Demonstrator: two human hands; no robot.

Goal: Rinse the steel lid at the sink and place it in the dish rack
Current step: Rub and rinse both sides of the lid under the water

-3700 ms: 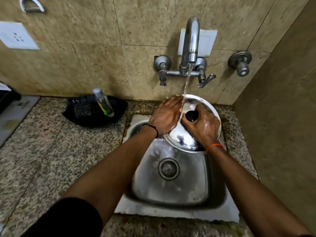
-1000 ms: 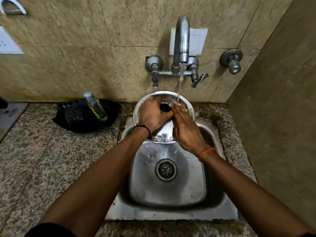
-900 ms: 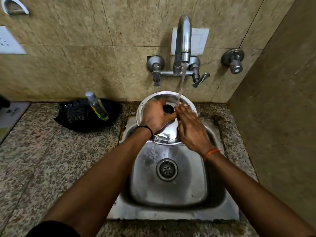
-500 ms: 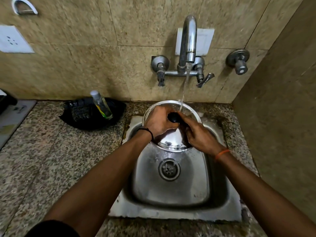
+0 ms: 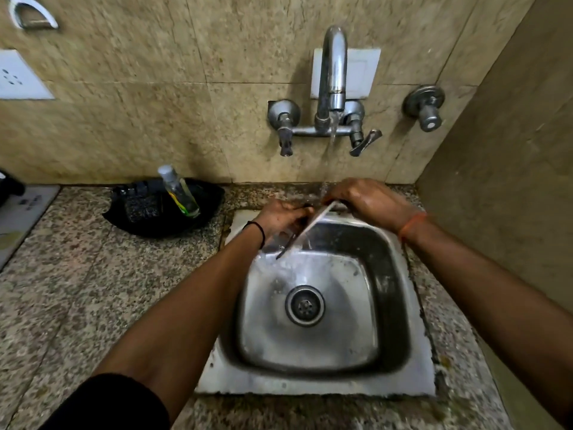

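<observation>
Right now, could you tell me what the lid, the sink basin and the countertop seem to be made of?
Steel lid: thin bright metal, seen edge-on, its rim catching light; likely stainless steel.
Sink basin: dull, brushed-looking metal with water marks and soft reflections; probably stainless steel too.
Countertop: speckled grey-brown stone, apparently polished granite, though it could be an imitation.

Steel lid (image 5: 305,228) — edge-on, under tap (image 5: 332,79)

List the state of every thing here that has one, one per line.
Tap: running.
Steel lid: turned edge-on under the stream, held over the sink.
Left hand: gripping the lid.
Right hand: gripping the lid's upper edge.
Sink: wet, drain open.
Bottle: capped, leaning.
</observation>
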